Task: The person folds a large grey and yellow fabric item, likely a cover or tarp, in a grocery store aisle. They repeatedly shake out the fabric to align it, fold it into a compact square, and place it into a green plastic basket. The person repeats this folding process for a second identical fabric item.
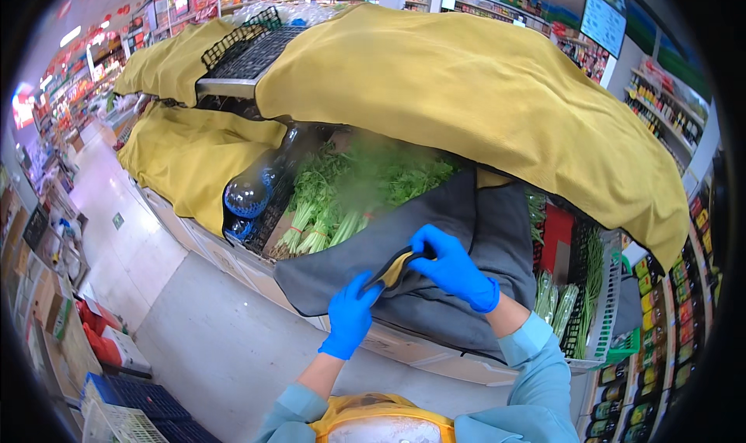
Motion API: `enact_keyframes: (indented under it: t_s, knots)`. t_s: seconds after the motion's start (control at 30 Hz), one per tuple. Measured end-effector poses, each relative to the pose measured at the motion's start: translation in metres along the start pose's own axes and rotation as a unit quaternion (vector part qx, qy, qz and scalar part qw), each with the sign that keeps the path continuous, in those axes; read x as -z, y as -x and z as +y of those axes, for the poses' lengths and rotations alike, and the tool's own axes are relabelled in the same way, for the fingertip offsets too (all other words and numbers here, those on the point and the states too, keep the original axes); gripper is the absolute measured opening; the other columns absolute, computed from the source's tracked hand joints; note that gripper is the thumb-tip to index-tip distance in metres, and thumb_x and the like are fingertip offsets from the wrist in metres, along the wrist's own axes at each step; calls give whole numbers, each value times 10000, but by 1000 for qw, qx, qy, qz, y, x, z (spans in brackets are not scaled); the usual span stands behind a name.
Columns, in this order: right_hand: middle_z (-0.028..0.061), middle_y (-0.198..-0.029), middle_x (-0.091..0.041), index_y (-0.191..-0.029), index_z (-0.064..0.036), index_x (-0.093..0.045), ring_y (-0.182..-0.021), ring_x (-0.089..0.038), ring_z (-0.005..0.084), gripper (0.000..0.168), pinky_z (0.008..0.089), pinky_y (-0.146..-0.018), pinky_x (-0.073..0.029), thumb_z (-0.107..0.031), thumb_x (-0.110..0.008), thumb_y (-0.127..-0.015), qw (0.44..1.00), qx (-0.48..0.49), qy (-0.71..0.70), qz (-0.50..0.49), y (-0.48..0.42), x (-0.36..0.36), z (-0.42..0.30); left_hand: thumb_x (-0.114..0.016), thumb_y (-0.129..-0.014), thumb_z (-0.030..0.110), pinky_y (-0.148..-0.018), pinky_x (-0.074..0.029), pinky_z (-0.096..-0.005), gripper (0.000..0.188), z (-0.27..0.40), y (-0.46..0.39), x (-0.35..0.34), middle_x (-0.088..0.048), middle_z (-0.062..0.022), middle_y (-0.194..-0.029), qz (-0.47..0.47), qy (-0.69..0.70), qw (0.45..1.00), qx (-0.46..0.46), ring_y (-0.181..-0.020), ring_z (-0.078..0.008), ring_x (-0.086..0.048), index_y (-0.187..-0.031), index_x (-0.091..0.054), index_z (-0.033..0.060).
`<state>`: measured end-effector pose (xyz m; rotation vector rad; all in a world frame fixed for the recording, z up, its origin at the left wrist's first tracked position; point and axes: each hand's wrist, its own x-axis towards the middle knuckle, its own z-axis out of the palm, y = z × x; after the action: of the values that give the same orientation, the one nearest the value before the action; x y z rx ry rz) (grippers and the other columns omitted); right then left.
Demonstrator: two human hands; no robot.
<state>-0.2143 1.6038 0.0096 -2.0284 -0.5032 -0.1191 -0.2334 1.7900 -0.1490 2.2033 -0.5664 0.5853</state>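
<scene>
Both my hands wear blue gloves and grip the edge of a grey cloth [349, 245] with a yellow underside. My left hand [351, 315] pinches the edge on the near side. A little farther up, my right hand [451, 266] holds the same edge, and a strip of yellow shows between the two. The grey cloth lies folded over part of a vegetable display. Beyond it, banded bunches of leafy green celery [317, 224] lie in the display, partly blurred. A large yellow cloth [443, 76] covers the upper tier.
Left of the celery, another yellow cloth [192, 157] lies beside dark round produce in blue netting [247, 198]. On the right are bagged green vegetables [563, 309], long beans [591, 285] and a white basket [606, 309]. Stacked crates [140, 402] stand on the floor at lower left.
</scene>
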Motion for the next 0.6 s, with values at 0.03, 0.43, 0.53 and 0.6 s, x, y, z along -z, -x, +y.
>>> enact_keyframes:
  t_s: [0.03,0.43,0.53,0.6]
  knots:
    - [5,-715,-456,-782,-52,-453,-684,-419,69,176,224,-590,-370,9,-597,-702,1000,-5,1,7,-4,-1,-1,-567,-702,51,-738,-436,-383,355,-9,5,-3,-528,-107,-1125,-10,-1,1000,19,-844,-278,-559,-1048,-603,119]
    - [-53,-632,-345,-678,-72,-406,-605,-316,44,203,211,-522,-294,-21,-598,-717,993,-31,45,102,-56,-11,-21,-654,-706,251,-1013,-136,-531,377,-25,-38,-23,-423,-92,-1214,91,-63,975,190,-1140,-270,-382,-1051,-565,128]
    - [-60,-613,-311,-616,-85,-354,-600,-297,40,297,230,-502,-277,-88,-621,-747,984,-29,81,157,-74,10,-40,-625,-721,191,-1004,-159,-522,255,-40,-36,-19,-503,-50,-1112,117,-28,987,107,-1062,-244,-443,-970,-599,145]
    - [-55,-596,-303,-603,-78,-348,-586,-292,48,322,241,-487,-274,-105,-635,-746,978,-20,115,171,-78,26,-46,-626,-716,190,-1001,-167,-519,231,-53,-27,-33,-526,-46,-1072,121,-4,991,63,-1032,-246,-464,-942,-609,147]
